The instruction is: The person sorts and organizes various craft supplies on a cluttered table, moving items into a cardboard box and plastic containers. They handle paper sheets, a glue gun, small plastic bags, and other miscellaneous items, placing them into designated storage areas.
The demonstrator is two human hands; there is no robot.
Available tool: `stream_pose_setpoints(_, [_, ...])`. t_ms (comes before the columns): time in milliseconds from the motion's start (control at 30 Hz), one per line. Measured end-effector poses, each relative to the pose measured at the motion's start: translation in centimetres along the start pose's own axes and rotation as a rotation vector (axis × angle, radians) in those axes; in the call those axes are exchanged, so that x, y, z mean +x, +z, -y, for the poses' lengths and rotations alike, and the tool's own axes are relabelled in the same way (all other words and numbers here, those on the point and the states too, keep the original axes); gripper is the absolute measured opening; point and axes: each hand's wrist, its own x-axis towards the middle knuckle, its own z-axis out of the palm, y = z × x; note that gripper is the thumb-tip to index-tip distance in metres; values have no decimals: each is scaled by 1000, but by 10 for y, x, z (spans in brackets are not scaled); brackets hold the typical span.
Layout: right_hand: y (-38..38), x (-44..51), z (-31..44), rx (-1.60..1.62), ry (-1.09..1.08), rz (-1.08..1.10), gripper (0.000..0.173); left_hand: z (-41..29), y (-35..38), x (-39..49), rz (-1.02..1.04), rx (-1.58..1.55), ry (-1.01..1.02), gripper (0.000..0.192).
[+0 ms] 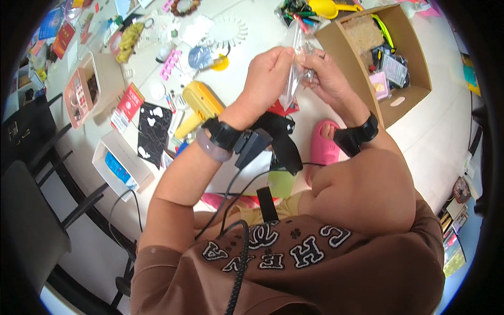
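Both hands meet over the floor, a little left of the cardboard box. My left hand (pixel 269 75) pinches the edge of a clear plastic bag (pixel 290 84) between thumb and fingers. Against the bag's other side, my right hand (pixel 327 75) grips crumpled clear plastic; whether something lies inside it cannot be told. The bag hangs down between the hands, above a red packet (pixel 286 107) on the floor. Behind them lies a bag of pens (pixel 297 15), with a yellow plastic scoop (pixel 325 8) beside it.
An open cardboard box (pixel 409 98) holding packets stands at the right. Leftward on the floor are a yellow handheld device (pixel 202 100), a black patterned pouch (pixel 154 132), a white box (pixel 130 167) and a cream bin (pixel 108 84). A chair (pixel 31 224) stands at the far left. Cables trail from the left wrist.
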Motion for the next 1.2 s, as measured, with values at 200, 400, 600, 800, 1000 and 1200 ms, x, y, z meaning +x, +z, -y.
stream_pose_setpoints(200, [6, 16, 29, 598, -14, 283, 17, -31, -32, 28, -156, -953, -286, 32])
stream_pose_setpoints(400, [2, 12, 52, -213, -128, 58, 23, -44, -43, 32, -119, 190, 124, 34])
stream_pose_setpoints(600, [5, 12, 33, -615, -162, -1, 22, -55, -74, 30, -221, 1376, 335, 16])
stream_pose_setpoints(800, [14, 28, 10, -510, -77, -6, 25, -47, -44, 18, 19, 1395, 868, 14])
stream_pose_setpoints(1000, [15, 22, 4, -573, -103, 73, 25, -16, -39, 32, 95, 1498, 242, 14])
stream_pose_setpoints(1200, [14, 17, -7, -598, -136, 49, 26, 2, -39, 40, 219, 1469, 446, 10])
